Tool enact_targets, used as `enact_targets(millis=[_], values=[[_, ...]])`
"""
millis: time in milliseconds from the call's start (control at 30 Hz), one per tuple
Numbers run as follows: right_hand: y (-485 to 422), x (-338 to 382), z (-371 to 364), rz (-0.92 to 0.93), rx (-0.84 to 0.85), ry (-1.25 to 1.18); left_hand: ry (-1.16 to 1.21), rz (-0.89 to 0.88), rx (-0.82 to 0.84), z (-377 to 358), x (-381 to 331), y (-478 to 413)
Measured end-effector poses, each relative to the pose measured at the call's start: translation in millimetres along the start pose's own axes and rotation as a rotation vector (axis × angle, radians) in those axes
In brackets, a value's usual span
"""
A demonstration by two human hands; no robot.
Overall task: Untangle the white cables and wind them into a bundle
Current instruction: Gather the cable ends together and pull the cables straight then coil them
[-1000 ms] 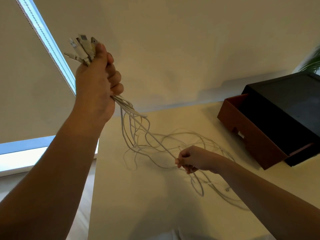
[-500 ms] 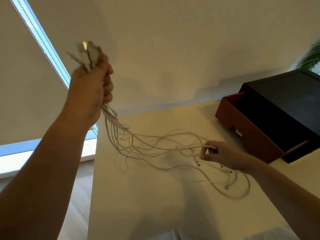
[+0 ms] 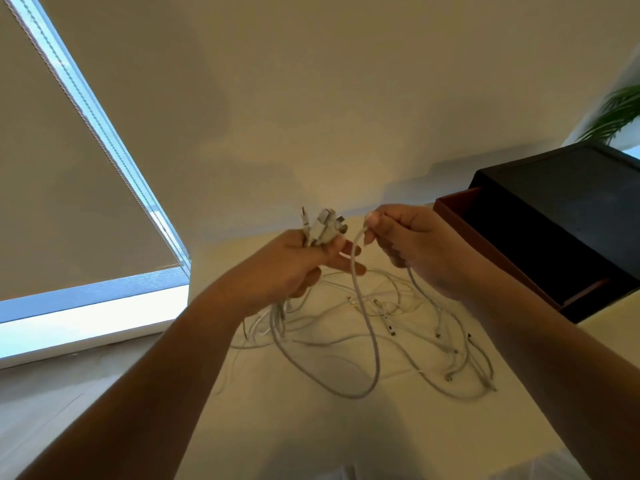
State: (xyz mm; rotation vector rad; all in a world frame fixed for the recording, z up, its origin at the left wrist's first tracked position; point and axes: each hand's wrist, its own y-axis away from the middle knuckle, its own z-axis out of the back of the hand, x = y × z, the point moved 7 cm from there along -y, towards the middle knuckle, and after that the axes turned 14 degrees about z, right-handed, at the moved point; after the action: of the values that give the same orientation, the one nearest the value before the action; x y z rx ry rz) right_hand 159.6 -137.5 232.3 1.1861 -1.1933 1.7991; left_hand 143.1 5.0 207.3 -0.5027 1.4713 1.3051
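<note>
Several white cables [image 3: 372, 341] lie in loose tangled loops on the pale table [image 3: 277, 427]. My left hand [image 3: 291, 265] grips a bunch of their plug ends [image 3: 323, 225], which stick up above the fist; its lower fingers are spread. Just to the right, my right hand [image 3: 412, 244] pinches the plug end of one cable between thumb and fingers. That cable hangs down in a long loop to the table and back up. The two hands are close together, a little above the cable pile.
A dark box with a reddish-brown drawer pulled open [image 3: 540, 244] stands at the right on the table. A window with a roller blind [image 3: 86, 168] is at the left, beyond the table's left edge. A green plant [image 3: 620, 112] shows at far right.
My left hand has come down from high at the left to the middle, still holding the plug ends. My right hand picked up one cable end and raised it beside the left hand.
</note>
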Motion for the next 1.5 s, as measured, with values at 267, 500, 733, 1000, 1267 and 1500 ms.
enact_targets(millis=[267,500,733,1000,1267,1500], values=[[-13,7,16,0.100,-0.129,0.216,0.183,-0.006,0.243,-18,-5,14],[-7,11,40,0.139,-0.106,0.404,0.082,0.025,0.058,21,2,8],[19,-22,21,0.158,0.353,0.819,-0.094,-0.064,-0.394,85,-9,4],[50,-97,25,-0.061,0.380,0.803,0.104,-0.163,-0.586,116,-20,10],[67,-152,46,-0.334,0.296,0.640,0.196,-0.255,-0.620,120,-31,16],[79,-184,56,-0.403,0.354,0.731,0.323,-0.274,-0.683,138,-32,17]])
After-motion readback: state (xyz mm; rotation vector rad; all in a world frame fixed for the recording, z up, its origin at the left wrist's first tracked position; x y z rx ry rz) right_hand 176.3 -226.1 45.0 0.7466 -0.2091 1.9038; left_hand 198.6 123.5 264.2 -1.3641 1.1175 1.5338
